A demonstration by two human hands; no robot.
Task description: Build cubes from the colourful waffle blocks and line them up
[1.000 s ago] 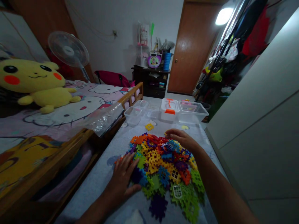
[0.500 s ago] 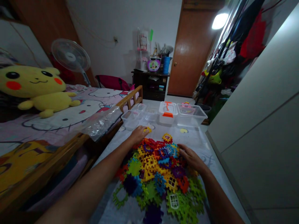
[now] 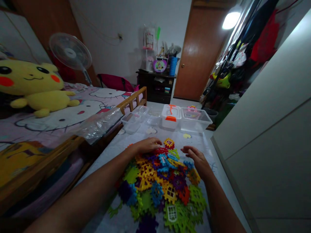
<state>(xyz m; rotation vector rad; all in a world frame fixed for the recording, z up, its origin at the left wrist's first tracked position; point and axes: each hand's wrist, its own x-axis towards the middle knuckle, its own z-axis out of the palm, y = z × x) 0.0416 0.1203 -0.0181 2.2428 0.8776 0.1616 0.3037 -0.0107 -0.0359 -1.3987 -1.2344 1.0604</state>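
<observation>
Tiles are lying heaped on the table. The left hand is resting palm-down on their far edge, its grip unclear, and the right hand is hovering spread over their far-right side.

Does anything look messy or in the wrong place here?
Yes. The colourful building tiles lie jumbled in a heap outside the clear boxes. One yellow piece sits alone near them, and a crumpled plastic bag hangs over the bed's edge.

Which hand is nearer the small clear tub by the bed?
Left: the left hand lies short of the small clear tub; the right hand is farther, across the pile.
</observation>
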